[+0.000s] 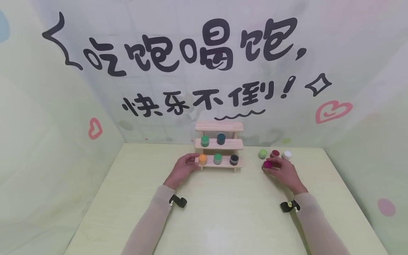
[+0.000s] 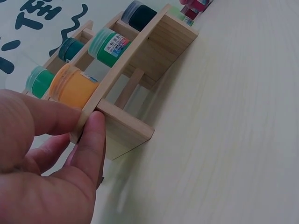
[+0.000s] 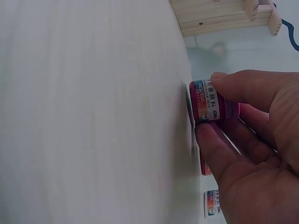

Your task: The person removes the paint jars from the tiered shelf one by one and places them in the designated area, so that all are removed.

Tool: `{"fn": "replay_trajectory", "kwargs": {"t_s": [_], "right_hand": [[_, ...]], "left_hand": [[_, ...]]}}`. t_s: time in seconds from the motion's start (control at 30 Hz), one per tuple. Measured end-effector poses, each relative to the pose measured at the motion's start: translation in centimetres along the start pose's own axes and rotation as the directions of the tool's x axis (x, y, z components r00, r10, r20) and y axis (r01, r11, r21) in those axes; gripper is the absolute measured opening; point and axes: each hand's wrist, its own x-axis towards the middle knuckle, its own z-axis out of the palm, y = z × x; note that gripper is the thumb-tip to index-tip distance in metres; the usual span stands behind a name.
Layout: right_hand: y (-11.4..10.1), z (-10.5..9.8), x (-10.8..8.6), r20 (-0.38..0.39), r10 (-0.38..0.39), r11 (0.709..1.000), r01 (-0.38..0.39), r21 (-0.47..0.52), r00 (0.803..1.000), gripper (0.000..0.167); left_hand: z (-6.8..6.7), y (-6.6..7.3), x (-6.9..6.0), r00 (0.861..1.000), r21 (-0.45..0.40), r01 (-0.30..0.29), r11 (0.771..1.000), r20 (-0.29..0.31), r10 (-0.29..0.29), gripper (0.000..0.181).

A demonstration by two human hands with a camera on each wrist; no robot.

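Note:
My left hand (image 1: 183,170) pinches the left end of the bottom tier of a small three-tier wooden rack (image 1: 219,126), thumb and fingers on either face of the board. Right beside those fingers stands an orange paint jar (image 2: 77,86), then a green jar (image 1: 217,158) and a black jar (image 1: 234,160) on the same tier. Another green jar (image 1: 205,141) and a dark teal jar (image 1: 221,139) occupy the middle tier. To the right of the rack, my right hand (image 1: 287,176) holds a magenta paint jar (image 3: 205,100) between thumb and fingers, at or just above the tabletop.
Behind the right hand, a light green jar (image 1: 262,153), a dark red jar (image 1: 275,153) and a white jar (image 1: 287,155) stand on the pale table (image 1: 210,219). A printed cloth backdrop (image 1: 159,21) rises behind the rack and along both sides.

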Motion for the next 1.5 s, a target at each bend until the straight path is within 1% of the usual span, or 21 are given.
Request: {"fn": "replay_trajectory", "kwargs": {"t_s": [0.17, 0.27, 0.37, 0.47, 0.6, 0.8, 0.97, 1.2, 1.3, 1.4, 1.5], "right_hand": [[-0.1, -0.1, 0.0, 0.006, 0.004, 1.0, -0.004, -0.005, 1.0, 0.056], [-0.2, -0.3, -0.3, -0.01, 0.017, 1.0, -0.017, 0.026, 1.0, 0.059], [-0.3, -0.7, -0.6, -0.048, 0.022, 0.998, -0.019, 0.063, 0.999, 0.06], [-0.9, -1.0, -0.7, -0.098, 0.005, 0.995, 0.005, 0.098, 0.995, 0.056], [-2.1, -1.3, -0.5, -0.163, -0.011, 0.988, 0.036, 0.15, 0.987, 0.05], [-4.2, -1.1, 0.0, -0.221, -0.036, 0.975, 0.083, 0.208, 0.975, 0.045], [-5.5, -0.5, 0.6, -0.232, -0.061, 0.97, 0.113, 0.217, 0.971, 0.043], [-6.6, 0.3, 1.0, -0.218, -0.056, 0.96, 0.112, 0.256, 0.974, 0.044], [-7.4, 0.8, 1.4, -0.208, -0.074, 0.954, 0.13, 0.268, 0.975, 0.044], [-8.2, 1.4, 2.0, -0.204, -0.102, 0.948, 0.158, 0.276, 0.974, 0.043], [-9.2, 2.0, 2.6, -0.198, -0.13, 0.939, 0.185, 0.289, 0.972, 0.042]], "left_hand": [[0.0, -0.2, 0.0, 1.0, -0.004, -0.004, 1.0, -0.004, 0.004, 0.046], [0.0, -0.3, 0.1, 1.0, -0.019, -0.005, 1.0, 0.008, 0.005, 0.047], [0.0, -0.4, 0.3, 1.0, -0.04, 0.003, 0.999, 0.017, -0.002, 0.048], [0.0, -0.4, 0.4, 1.0, -0.059, 0.014, 0.998, 0.012, -0.014, 0.048], [0.0, -0.3, 0.2, 1.0, -0.065, 0.021, 0.998, 0.005, -0.021, 0.047], [0.1, 0.0, 0.1, 0.999, -0.099, 0.035, 0.995, 0.013, -0.034, 0.046], [0.2, 0.2, 0.1, 0.999, -0.129, 0.034, 0.991, 0.018, -0.032, 0.046], [0.4, 0.1, 0.1, 0.999, -0.12, 0.028, 0.992, 0.02, -0.026, 0.046], [0.4, 0.4, 0.0, 0.999, -0.125, 0.033, 0.992, 0.022, -0.03, 0.047], [0.4, 0.6, -0.1, 0.999, -0.112, 0.034, 0.993, 0.017, -0.032, 0.048], [0.3, 0.6, 0.0, 0.999, -0.107, 0.034, 0.994, 0.008, -0.033, 0.048]]}}
